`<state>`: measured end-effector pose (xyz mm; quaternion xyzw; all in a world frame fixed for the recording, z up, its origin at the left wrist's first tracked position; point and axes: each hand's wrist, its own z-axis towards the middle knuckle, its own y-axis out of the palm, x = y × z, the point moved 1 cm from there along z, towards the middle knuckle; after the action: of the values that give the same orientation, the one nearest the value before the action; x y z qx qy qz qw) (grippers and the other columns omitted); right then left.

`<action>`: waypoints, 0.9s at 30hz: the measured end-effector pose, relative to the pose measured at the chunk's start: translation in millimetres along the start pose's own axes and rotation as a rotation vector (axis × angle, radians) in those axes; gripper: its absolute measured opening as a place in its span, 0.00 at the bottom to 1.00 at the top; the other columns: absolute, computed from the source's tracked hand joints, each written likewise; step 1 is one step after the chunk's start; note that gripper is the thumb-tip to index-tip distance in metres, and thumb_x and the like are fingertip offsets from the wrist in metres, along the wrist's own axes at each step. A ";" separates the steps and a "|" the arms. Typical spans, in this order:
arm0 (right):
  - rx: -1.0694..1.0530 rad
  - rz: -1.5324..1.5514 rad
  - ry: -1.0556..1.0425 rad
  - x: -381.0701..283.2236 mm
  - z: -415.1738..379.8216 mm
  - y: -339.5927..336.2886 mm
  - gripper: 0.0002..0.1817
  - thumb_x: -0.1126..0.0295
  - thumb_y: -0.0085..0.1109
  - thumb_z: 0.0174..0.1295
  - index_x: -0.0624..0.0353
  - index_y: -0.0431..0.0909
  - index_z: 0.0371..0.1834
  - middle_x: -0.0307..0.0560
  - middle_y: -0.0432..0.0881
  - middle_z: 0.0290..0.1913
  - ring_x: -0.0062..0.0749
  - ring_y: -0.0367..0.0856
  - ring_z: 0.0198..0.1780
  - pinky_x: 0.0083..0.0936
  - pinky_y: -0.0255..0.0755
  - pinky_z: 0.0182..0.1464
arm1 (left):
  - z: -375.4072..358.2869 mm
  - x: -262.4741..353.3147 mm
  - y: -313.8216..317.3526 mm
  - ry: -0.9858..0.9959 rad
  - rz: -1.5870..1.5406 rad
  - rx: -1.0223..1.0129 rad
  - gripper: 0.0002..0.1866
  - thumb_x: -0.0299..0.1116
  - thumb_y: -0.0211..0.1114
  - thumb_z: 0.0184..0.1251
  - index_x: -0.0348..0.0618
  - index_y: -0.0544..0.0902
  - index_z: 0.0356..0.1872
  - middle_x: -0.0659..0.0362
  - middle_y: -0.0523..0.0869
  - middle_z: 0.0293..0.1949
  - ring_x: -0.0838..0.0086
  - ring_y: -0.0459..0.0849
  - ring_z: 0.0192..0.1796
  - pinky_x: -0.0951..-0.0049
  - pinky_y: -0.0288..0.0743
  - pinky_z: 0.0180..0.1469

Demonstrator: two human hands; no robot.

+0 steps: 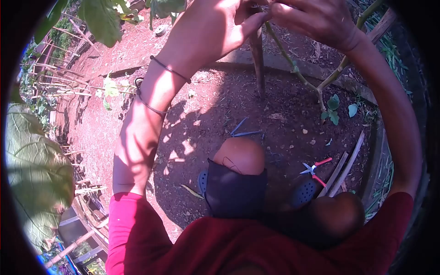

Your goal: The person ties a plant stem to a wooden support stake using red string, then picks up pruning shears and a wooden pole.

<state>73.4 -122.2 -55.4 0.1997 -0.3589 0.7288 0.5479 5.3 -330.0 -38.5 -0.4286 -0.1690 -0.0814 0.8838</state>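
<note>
My left hand and my right hand meet at the top edge of the head view, fingers curled close together. Whatever they pinch is cut off or hidden behind the fingers. Right below them stands a wooden stake, upright in the soil. A green plant stem rises beside the stake toward the fingers and joins a thicker branching stem on the right. On the ground near my knee lie thin blue strips. Pruning shears with red handles rest on the soil, blades apart.
Large leaves hang close on the left. Two pale sticks lie beside the shears. A low border edges the soil bed. Bamboo sticks form a fence at far left. A small seedling grows at the stem's base.
</note>
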 end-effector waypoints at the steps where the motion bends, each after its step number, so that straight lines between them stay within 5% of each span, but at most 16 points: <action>1: 0.019 -0.005 -0.018 0.8 -0.8 1.7 0.09 0.62 0.68 0.59 0.45 0.75 0.28 0.30 0.85 0.36 0.26 0.76 0.38 0.33 0.68 0.45 | 0.0 1.0 -2.9 -0.122 0.119 -0.092 0.12 0.27 0.72 0.69 0.35 0.85 0.50 0.50 0.87 0.29 0.63 0.87 0.31 0.67 0.79 0.35; 3: 0.041 0.000 -0.033 0.6 1.3 1.1 0.09 0.62 0.69 0.58 0.45 0.76 0.29 0.30 0.85 0.36 0.26 0.77 0.39 0.34 0.68 0.45 | 2.8 -2.6 -2.8 -0.153 0.168 -0.137 0.13 0.27 0.74 0.67 0.34 0.86 0.49 0.52 0.88 0.29 0.63 0.87 0.30 0.67 0.79 0.34; 5: 0.011 0.008 -0.030 1.7 1.3 -1.6 0.08 0.63 0.69 0.57 0.45 0.76 0.29 0.31 0.84 0.36 0.27 0.77 0.39 0.34 0.69 0.45 | 3.4 -16.1 2.4 0.118 0.065 0.052 0.11 0.28 0.73 0.68 0.33 0.86 0.46 0.51 0.89 0.30 0.64 0.88 0.30 0.68 0.79 0.34; 7: 0.002 0.021 -0.030 3.4 1.3 -1.0 0.08 0.64 0.69 0.56 0.46 0.77 0.30 0.31 0.83 0.36 0.28 0.77 0.39 0.34 0.69 0.45 | 3.1 -23.2 9.9 0.144 -0.091 0.087 0.09 0.28 0.73 0.68 0.32 0.87 0.44 0.51 0.90 0.31 0.66 0.88 0.30 0.70 0.79 0.33; 11: -0.039 -0.021 -0.089 5.6 6.2 -6.5 0.08 0.65 0.69 0.55 0.45 0.76 0.29 0.30 0.82 0.37 0.28 0.77 0.39 0.35 0.69 0.44 | -0.6 -21.2 11.5 -0.052 -0.181 0.070 0.10 0.29 0.72 0.69 0.33 0.87 0.46 0.53 0.88 0.28 0.71 0.85 0.27 0.71 0.76 0.32; 13: -0.006 -0.013 -0.112 5.7 4.6 -4.1 0.08 0.65 0.69 0.55 0.45 0.76 0.29 0.30 0.82 0.37 0.28 0.77 0.39 0.35 0.69 0.44 | -0.6 -11.8 1.2 -0.087 0.129 -0.020 0.12 0.32 0.72 0.68 0.35 0.88 0.47 0.55 0.85 0.24 0.74 0.81 0.24 0.70 0.74 0.30; 16: 0.005 0.009 -0.084 2.7 5.6 -4.7 0.08 0.65 0.69 0.55 0.45 0.76 0.29 0.30 0.81 0.36 0.27 0.77 0.39 0.35 0.68 0.44 | 4.8 -0.1 -6.8 -0.264 -0.087 -0.114 0.12 0.34 0.72 0.67 0.38 0.88 0.46 0.56 0.83 0.21 0.75 0.77 0.22 0.70 0.71 0.29; 20: -0.077 0.009 -0.034 -1.7 5.5 -8.7 0.10 0.64 0.70 0.53 0.45 0.75 0.26 0.30 0.79 0.35 0.27 0.75 0.37 0.35 0.66 0.44 | -1.0 -14.2 6.0 -0.141 0.077 0.019 0.13 0.34 0.71 0.64 0.40 0.88 0.46 0.57 0.82 0.21 0.76 0.78 0.23 0.71 0.72 0.29; 27: -0.144 0.068 0.051 -5.4 15.3 -13.5 0.12 0.65 0.71 0.52 0.45 0.73 0.24 0.30 0.75 0.30 0.27 0.71 0.33 0.34 0.64 0.43 | 0.7 -13.8 13.0 -0.396 -0.111 -0.019 0.14 0.35 0.73 0.63 0.37 0.88 0.45 0.58 0.85 0.23 0.77 0.80 0.25 0.74 0.74 0.31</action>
<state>86.3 -135.1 -44.8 0.1288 -0.4027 0.7241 0.5449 -4.0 -321.4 -52.6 -0.4346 -0.3620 -0.0458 0.8234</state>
